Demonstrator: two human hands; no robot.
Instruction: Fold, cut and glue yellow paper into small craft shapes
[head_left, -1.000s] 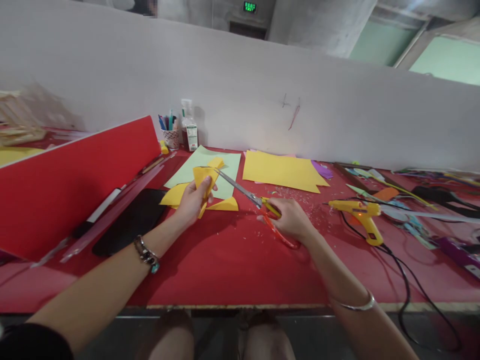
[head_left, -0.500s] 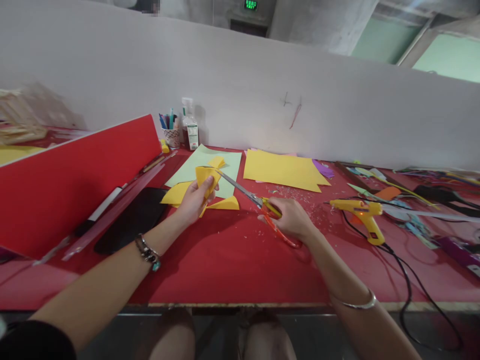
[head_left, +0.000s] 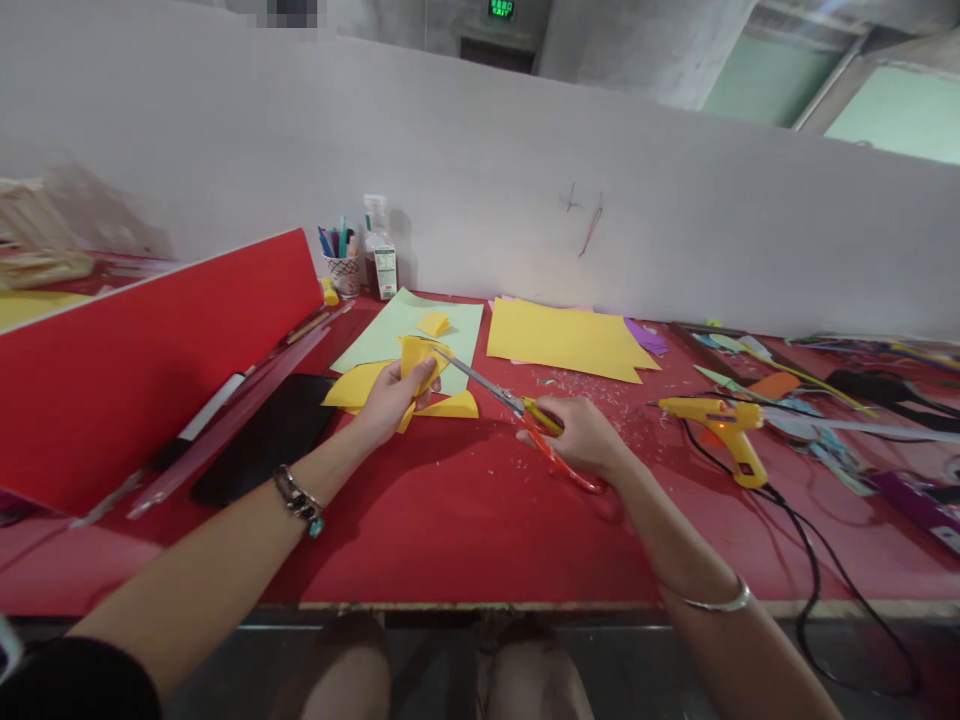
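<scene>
My left hand [head_left: 390, 398] is closed round a folded yellow paper piece [head_left: 420, 358], held just above the red table [head_left: 465, 520]. My right hand [head_left: 589, 436] grips scissors [head_left: 517, 405] with yellow and red handles. The blades point left and meet the edge of the held paper. A small yellow offcut [head_left: 433, 322] lies on the pale green sheet [head_left: 405, 330] behind it. More yellow scraps [head_left: 450, 407] lie under my left hand.
A yellow glue gun [head_left: 724, 425] with a black cord lies to the right. Large yellow sheets [head_left: 566, 343] lie at the back. A pen cup [head_left: 341, 265] and a bottle [head_left: 381, 260] stand by the white wall. A red board [head_left: 150, 360] leans at the left.
A small yellow piece has come away from the held paper and now lies on the green sheet. The scissors blades have moved slightly lower and closer to the paper.
</scene>
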